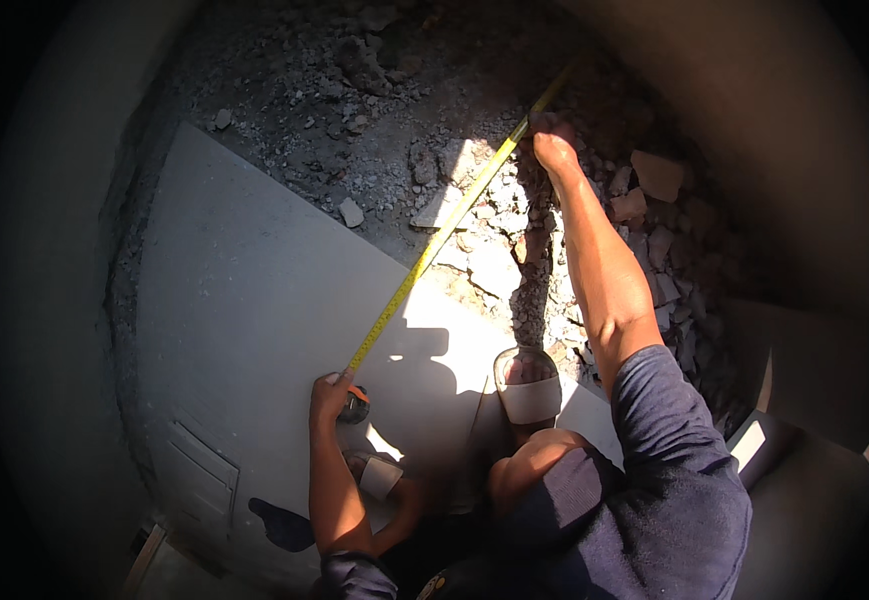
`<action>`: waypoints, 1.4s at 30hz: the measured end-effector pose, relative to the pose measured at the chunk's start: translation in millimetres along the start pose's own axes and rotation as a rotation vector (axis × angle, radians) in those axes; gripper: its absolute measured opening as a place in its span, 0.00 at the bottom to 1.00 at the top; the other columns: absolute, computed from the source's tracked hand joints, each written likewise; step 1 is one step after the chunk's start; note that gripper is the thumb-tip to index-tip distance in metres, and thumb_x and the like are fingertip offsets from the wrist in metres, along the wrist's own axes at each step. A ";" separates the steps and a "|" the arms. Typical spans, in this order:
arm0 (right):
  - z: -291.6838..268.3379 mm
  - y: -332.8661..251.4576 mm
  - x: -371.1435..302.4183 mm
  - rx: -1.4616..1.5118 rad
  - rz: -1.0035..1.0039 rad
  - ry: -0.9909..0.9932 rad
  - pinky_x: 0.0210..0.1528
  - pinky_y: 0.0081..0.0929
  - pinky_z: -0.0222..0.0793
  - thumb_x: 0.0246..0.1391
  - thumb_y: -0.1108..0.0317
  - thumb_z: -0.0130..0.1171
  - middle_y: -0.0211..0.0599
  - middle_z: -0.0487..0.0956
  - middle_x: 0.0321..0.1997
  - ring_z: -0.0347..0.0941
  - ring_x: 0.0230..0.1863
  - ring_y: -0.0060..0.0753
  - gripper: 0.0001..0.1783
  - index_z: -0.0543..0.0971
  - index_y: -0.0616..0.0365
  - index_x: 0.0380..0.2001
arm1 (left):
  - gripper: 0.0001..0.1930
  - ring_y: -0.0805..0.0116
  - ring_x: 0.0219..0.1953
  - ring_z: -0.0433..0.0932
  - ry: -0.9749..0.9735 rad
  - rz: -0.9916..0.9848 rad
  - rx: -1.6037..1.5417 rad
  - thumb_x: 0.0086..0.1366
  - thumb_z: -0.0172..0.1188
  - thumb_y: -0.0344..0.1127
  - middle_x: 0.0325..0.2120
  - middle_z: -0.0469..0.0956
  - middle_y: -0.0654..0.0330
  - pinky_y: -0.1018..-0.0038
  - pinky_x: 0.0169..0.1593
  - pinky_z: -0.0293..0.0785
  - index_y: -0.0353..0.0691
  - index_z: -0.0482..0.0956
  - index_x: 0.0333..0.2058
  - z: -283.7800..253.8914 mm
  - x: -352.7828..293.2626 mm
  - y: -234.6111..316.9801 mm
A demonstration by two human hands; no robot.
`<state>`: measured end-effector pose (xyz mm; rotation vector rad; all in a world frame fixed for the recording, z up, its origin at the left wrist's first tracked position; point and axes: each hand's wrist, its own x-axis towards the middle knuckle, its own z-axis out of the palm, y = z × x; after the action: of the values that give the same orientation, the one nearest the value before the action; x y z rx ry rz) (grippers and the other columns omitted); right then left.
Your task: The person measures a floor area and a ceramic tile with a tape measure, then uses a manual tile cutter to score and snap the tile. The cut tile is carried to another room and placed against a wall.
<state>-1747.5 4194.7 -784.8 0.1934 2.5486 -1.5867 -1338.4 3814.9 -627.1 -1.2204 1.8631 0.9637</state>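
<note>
My left hand is closed around a tape measure with a black and orange case, low over a large pale flat panel. From the case a yellow tape blade runs diagonally up and right, across the panel's edge and over broken rubble. With my right arm stretched far forward, my right hand grips the blade near its far end. Its fingertips are partly lost in shadow. A short length of blade continues beyond that hand into the dark.
Rubble and broken slabs cover the ground ahead and to the right. My sandalled foot stands by the panel's sunlit edge. Dark cloth lies at the lower left. A wall rises on the right.
</note>
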 end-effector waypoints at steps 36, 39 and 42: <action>-131.1 -256.2 -239.5 0.287 0.201 -0.024 0.30 0.27 0.63 0.55 0.58 0.49 0.31 0.71 0.21 0.65 0.25 0.22 0.17 0.75 0.64 0.26 | 0.14 0.75 0.26 0.72 -0.560 0.229 -0.125 0.57 0.54 0.34 0.29 0.79 0.57 0.78 0.31 0.69 0.30 0.75 0.38 -73.1 -205.3 93.9; -163.6 -303.2 -303.2 0.340 0.322 -0.130 0.30 0.27 0.63 0.56 0.58 0.48 0.30 0.70 0.20 0.64 0.25 0.23 0.17 0.74 0.63 0.27 | 0.16 0.74 0.29 0.74 -0.589 0.175 -0.108 0.57 0.59 0.37 0.29 0.80 0.56 0.78 0.36 0.70 0.30 0.75 0.39 -87.9 -291.5 95.4; -175.8 -347.5 -362.1 0.328 0.460 -0.176 0.32 0.25 0.64 0.55 0.60 0.44 0.33 0.72 0.24 0.65 0.27 0.24 0.16 0.74 0.64 0.31 | 0.16 0.73 0.32 0.75 -0.552 0.083 -0.070 0.58 0.60 0.37 0.29 0.80 0.55 0.76 0.40 0.71 0.29 0.77 0.39 -103.8 -374.4 80.4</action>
<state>-1461.5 4186.5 -336.6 0.5951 1.9186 -1.7194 -1313.2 3903.8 -241.3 -0.8076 1.4559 1.2686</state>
